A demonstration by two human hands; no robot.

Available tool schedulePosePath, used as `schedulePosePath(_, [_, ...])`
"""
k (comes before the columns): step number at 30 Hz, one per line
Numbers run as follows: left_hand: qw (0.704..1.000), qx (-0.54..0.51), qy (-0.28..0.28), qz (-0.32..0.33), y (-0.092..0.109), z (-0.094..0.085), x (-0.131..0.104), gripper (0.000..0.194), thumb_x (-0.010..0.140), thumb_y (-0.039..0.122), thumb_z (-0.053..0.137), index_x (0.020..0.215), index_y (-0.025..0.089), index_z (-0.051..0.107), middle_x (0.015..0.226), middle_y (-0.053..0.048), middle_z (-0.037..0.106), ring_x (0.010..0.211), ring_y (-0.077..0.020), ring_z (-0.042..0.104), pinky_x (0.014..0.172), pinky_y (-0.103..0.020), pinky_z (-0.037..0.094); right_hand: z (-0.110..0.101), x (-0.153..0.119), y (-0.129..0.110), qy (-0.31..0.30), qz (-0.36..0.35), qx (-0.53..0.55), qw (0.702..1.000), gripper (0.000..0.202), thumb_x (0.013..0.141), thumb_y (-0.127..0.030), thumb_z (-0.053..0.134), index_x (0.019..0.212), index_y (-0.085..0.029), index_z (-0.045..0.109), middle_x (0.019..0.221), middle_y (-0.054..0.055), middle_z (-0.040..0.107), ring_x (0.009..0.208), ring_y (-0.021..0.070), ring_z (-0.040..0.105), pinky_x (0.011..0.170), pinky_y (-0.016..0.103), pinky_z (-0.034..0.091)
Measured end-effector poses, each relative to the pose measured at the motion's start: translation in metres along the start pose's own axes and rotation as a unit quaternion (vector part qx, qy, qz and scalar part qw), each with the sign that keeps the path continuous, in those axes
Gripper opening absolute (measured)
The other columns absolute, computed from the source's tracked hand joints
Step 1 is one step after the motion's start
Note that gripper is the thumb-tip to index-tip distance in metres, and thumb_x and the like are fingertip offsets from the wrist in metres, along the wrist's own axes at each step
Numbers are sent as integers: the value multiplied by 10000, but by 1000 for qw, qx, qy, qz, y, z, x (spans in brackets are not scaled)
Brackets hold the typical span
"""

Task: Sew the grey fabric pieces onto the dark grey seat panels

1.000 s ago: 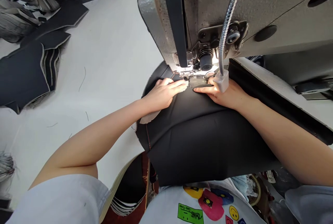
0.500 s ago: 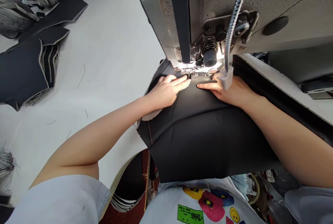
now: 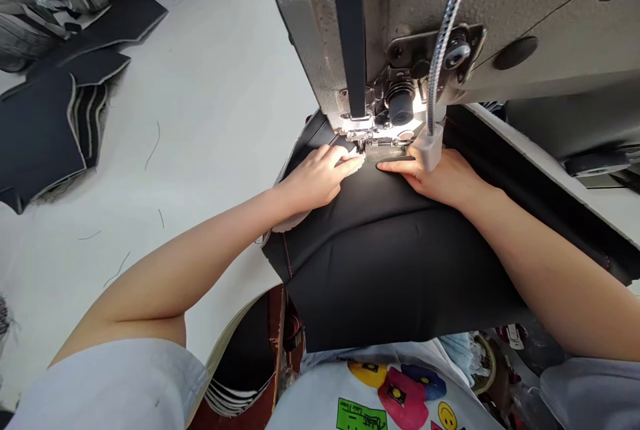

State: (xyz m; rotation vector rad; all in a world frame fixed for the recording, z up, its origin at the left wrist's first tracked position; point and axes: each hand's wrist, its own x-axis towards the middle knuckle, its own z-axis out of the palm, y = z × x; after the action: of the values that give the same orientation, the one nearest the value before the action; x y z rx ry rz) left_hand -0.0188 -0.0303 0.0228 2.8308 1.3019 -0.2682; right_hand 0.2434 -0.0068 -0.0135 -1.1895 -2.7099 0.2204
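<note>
A black leather-like piece [image 3: 400,270] with a line of red stitching at its left side lies under the sewing machine head [image 3: 400,83] and hangs toward my lap. My left hand [image 3: 320,173] is closed on its pale-backed edge, just left of and in front of the presser foot [image 3: 363,143]. Its fingers are bent, with the tips close to the needle area. My right hand [image 3: 445,177] lies flat on the piece right of the foot, index finger stretched toward it. A small lamp head [image 3: 429,148] covers part of that hand.
The lamp's flexible metal neck [image 3: 447,30] comes down before the machine. Stacked dark cut pieces [image 3: 45,123] lie at the left on the white table [image 3: 210,83], with loose threads nearby. More black pieces [image 3: 245,357] hang below the table's curved edge. A tape roll [image 3: 485,363] is at lower right.
My left fingers have drawn in from a straighter, pointing pose to a bent one. My right hand stays nearly in place. The view has shifted slightly.
</note>
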Motion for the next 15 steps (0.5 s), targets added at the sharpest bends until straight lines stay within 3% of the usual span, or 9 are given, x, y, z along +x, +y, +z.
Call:
schedulePosePath(9, [1000, -7, -26, 2, 0, -3, 2, 543, 901, 58, 332, 1407, 177, 491, 1037, -117, 557, 919, -229, 538, 839, -352, 486, -1, 0, 1, -15, 7, 9, 1000, 428, 998, -319, 332, 1278, -330, 656, 1286, 66, 613, 1166, 302, 553, 740, 321, 484])
schedulePosePath(15, [998, -52, 10, 22, -4, -2, 19, 559, 826, -26, 349, 1339, 96, 537, 1184, -149, 571, 1134, -242, 541, 1002, -369, 468, -3, 9, -2, -3, 62, 72, 995, 407, 1008, -426, 364, 1249, -315, 672, 1229, 62, 645, 1136, 299, 567, 789, 354, 503])
